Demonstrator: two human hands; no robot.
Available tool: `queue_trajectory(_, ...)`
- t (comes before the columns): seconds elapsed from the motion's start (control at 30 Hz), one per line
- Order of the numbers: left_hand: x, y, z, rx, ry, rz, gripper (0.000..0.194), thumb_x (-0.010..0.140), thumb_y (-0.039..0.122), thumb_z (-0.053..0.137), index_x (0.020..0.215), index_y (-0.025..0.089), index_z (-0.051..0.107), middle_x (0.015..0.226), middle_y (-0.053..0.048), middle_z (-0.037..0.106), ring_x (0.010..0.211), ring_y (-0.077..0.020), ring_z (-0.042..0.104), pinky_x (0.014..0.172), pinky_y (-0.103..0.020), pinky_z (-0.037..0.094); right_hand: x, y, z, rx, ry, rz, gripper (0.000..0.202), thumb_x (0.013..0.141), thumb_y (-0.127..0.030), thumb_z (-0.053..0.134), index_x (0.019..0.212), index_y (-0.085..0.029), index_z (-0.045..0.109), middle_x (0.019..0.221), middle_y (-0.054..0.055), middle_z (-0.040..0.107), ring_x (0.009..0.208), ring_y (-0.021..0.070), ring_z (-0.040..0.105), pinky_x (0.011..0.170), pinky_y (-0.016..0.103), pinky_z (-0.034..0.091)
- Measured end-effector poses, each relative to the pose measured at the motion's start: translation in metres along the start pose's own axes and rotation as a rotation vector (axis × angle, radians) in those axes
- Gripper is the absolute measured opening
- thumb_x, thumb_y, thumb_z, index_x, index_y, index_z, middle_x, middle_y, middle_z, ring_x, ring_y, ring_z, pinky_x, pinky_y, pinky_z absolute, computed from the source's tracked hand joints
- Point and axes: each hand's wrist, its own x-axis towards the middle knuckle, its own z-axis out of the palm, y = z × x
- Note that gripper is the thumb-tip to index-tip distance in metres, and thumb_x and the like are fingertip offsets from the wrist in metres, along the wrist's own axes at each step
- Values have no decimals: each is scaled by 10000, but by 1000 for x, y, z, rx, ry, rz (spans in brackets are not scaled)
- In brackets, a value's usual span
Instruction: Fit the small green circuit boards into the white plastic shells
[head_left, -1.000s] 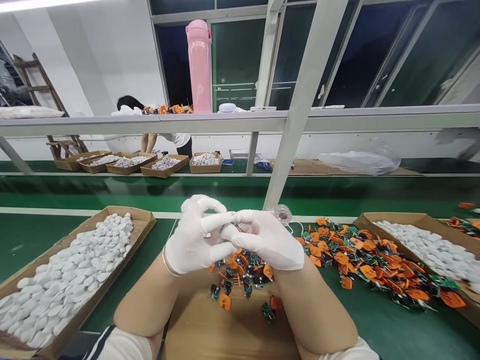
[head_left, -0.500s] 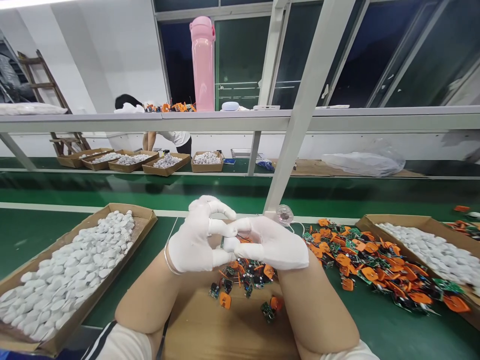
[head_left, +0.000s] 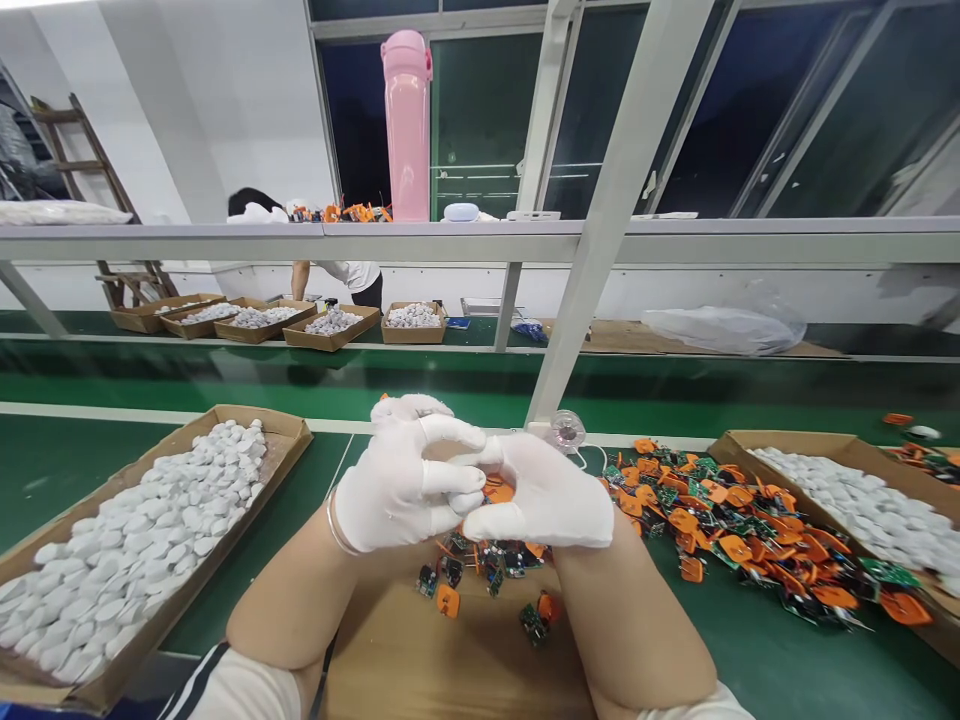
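Observation:
White gloves cover both my hands, which meet above a brown cardboard sheet (head_left: 457,655). My left hand (head_left: 412,480) has its fingers closed round a small white piece (head_left: 466,501), partly hidden by the glove. My right hand (head_left: 544,492) curves in from the other side, its fingertips against the left fingers and its thumb below; whether it grips anything is hidden. Beneath the hands lie circuit boards with orange parts (head_left: 448,600). A larger pile of orange parts and boards (head_left: 739,547) spreads to the right.
A cardboard tray of white pieces (head_left: 277,450) stands at left, another (head_left: 795,440) at right. A slanted metal post (head_left: 577,310) rises beyond my hands. A shelf (head_left: 465,240) carries a pink bottle (head_left: 407,130). Behind it, a person (head_left: 352,275) bends near more trays.
The left fingers have shifted around the white piece, which now shows lower between them. The right thumb has dropped slightly and stands farther from its fingers.

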Motion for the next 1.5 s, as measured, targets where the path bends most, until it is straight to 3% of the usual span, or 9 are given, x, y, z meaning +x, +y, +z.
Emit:
queue_trajectory(0.13, 0, 1, 2, 9, 11, 5, 197, 787, 431, 722, 700, 258, 680, 927, -34, 692, 950, -214, 533, 856, -389, 402, 2, -3, 9, 19, 128, 34, 352, 760, -360, 698, 612, -182, 432, 659, -37, 458, 652, 118, 407, 627, 267, 375)
queue_trajectory(0.33, 2, 2, 1, -31, 11, -10, 222, 809, 425, 695, 689, 240, 660, 952, -37, 681, 927, -210, 544, 843, -390, 394, 2, -7, 10, 1, 97, 83, 364, 684, -315, 736, 582, -187, 411, 604, -59, 375, 618, 107, 333, 574, 255, 331)
queue_trajectory(0.47, 2, 4, 2, -81, 20, -63, 201, 812, 434, 694, 777, 241, 652, 998, -52, 683, 937, -218, 568, 835, -399, 407, 2, -6, 9, -69, 151, 111, 327, 680, -231, 698, 558, -187, 398, 598, -55, 373, 612, 103, 341, 557, 245, 323)
queue_trajectory(0.7, 0, 5, 2, -156, 104, -136, 127, 799, 286, 705, 804, 235, 589, 1000, -43, 666, 912, -201, 576, 831, -404, 448, 1, -10, 12, 192, 244, 41, 245, 725, -344, 748, 666, -162, 595, 715, 6, 547, 731, 154, 496, 734, 310, 445)
queue_trajectory(0.87, 2, 2, 1, -354, 190, -92, 259, 815, 373, 718, 992, 248, 576, 1011, -59, 636, 899, -200, 579, 789, -397, 495, 1, 2, 11, 524, 262, -56, 385, 699, -514, 780, 781, -164, 641, 791, 32, 600, 733, 158, 538, 703, 311, 460)
queue_trajectory(1.03, 3, 3, 1, -416, 180, -40, 346, 888, 370, 599, 1214, 278, 531, 1042, -72, 626, 924, -211, 599, 798, -412, 499, 5, 10, 18, 894, 189, -51, 339, 651, -367, 844, 783, -166, 606, 723, 7, 593, 640, 132, 548, 596, 272, 446)
queue_trajectory(1.2, 3, 4, 4, -367, 256, -7, 404, 868, 464, 604, 1221, 280, 538, 996, -67, 647, 844, -204, 609, 767, -411, 492, 12, 7, 27, 958, 92, -78, 312, 632, -347, 844, 705, -152, 611, 649, 19, 599, 614, 145, 560, 559, 268, 432)
queue_trajectory(1.33, 3, -1, 3, -370, 240, 3, 327, 845, 471, 663, 1102, 284, 583, 903, -41, 675, 781, -192, 598, 763, -417, 486, 14, 10, 30, 974, 175, -28, 347, 552, -323, 885, 678, -150, 611, 652, 21, 605, 638, 155, 569, 609, 291, 471)
queue_trajectory(1.5, 6, -6, 1, -368, 222, -12, 313, 859, 392, 664, 1143, 294, 577, 911, -38, 688, 775, -181, 596, 750, -405, 487, 16, 13, 30, 981, 237, -66, 370, 574, -342, 881, 723, -164, 593, 640, -4, 588, 578, 131, 534, 574, 281, 449)
